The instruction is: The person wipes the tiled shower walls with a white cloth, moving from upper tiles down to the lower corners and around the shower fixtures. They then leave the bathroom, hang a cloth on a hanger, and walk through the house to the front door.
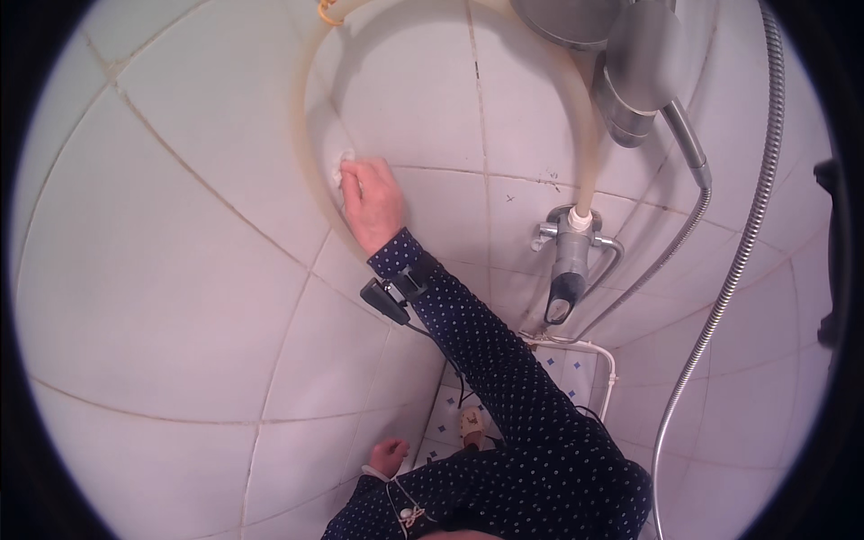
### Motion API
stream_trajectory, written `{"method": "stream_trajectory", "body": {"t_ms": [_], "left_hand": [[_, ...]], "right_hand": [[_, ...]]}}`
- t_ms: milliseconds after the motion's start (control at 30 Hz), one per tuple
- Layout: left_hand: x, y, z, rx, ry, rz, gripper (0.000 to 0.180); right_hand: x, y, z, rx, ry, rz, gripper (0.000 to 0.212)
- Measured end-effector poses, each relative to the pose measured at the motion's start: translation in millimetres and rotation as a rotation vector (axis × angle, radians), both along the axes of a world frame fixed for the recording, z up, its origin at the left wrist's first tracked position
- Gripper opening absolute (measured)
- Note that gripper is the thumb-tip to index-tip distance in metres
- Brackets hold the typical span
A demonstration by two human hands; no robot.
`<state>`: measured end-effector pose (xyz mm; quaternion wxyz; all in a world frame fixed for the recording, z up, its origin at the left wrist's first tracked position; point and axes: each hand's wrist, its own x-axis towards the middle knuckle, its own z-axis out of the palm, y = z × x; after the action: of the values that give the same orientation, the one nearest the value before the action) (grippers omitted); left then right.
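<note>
My right hand (pixel 374 205) is raised against the tiled wall, its fingers closed on a crumpled white wipe (pixel 340 169). I cannot tell whether the wipe is paper or cloth. A dark polka-dot sleeve covers the arm, with a black strapped device (pixel 389 299) at the wrist. A pale, yellowish hose (pixel 304 126) loops along the wall close to that hand. Low down, my left hand (pixel 389 456) hangs near the wall with its fingers curled in and nothing visible in them. A white band (pixel 376 472) circles its wrist.
A grey water valve (pixel 569 252) sits on the wall, joined to the pale hose. Grey shower fittings (pixel 641 67) and a metal shower hose (pixel 754 198) occupy the right. A white pipe (pixel 612 369) runs low. My foot (pixel 472 423) stands on the patterned tile floor.
</note>
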<state>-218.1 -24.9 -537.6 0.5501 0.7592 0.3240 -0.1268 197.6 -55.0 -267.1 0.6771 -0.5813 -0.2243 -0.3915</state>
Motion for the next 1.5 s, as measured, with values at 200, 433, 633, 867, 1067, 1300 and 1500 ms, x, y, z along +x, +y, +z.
{"method": "stream_trajectory", "body": {"t_ms": [200, 433, 633, 867, 1067, 1300, 1500], "left_hand": [[2.3, 7.5, -16.5, -0.064, -0.046, 0.061, 0.020], [51.7, -1.3, 4.6, -0.051, -0.220, -0.081, 0.017], [191.9, -35.0, 115.7, -0.206, -0.768, -0.034, 0.017], [245.5, -90.8, 219.6, -0.342, -1.190, -0.013, 0.035], [250.4, -125.2, 215.3, -0.659, -1.045, 0.045, 0.032], [253.7, -129.5, 210.1, -0.662, -0.895, 0.008, 0.028], [295.9, -90.0, 250.0, -0.832, -1.064, 0.068, 0.027]], "right_hand": [[12.7, 0.0, 5.5, -0.055, 0.026, -0.099, 0.005], [-11.0, -54.7, -78.1, -0.116, 0.342, 0.448, 0.011], [-57.0, -125.6, -49.4, 0.602, 0.530, 1.425, 0.022], [-97.6, -172.8, -50.0, 0.470, 0.473, 1.252, 0.022], [-116.4, -194.7, -60.1, 0.076, 0.429, 0.594, 0.022], [-124.5, -211.0, -52.1, -0.534, 0.109, 0.034, 0.022], [-137.4, -222.6, -46.2, -0.245, 0.289, 0.044, 0.028]]}}
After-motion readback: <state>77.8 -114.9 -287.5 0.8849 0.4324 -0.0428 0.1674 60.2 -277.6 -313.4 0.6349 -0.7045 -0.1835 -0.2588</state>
